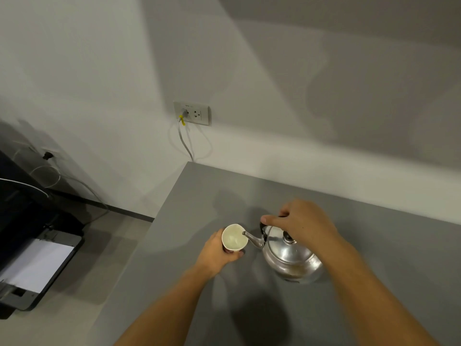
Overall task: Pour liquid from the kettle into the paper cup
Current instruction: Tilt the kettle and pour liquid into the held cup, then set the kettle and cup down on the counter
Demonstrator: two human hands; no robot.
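A shiny steel kettle [290, 255] with a black knob on its lid is tilted to the left over the grey table [274, 308]. My right hand [303, 222] grips its black handle from above. The spout tip rests at the right rim of a white paper cup [234, 238]. The cup is tilted slightly and its pale inside shows; I cannot tell whether liquid is flowing. My left hand [219, 254] is wrapped around the cup's lower side, holding it just left of the kettle.
The table's left edge runs diagonally down to the floor [87, 283]. A printer [37, 268] with white paper stands on the floor at the left. A wall socket [193, 113] with a plugged cable sits on the white wall behind the table.
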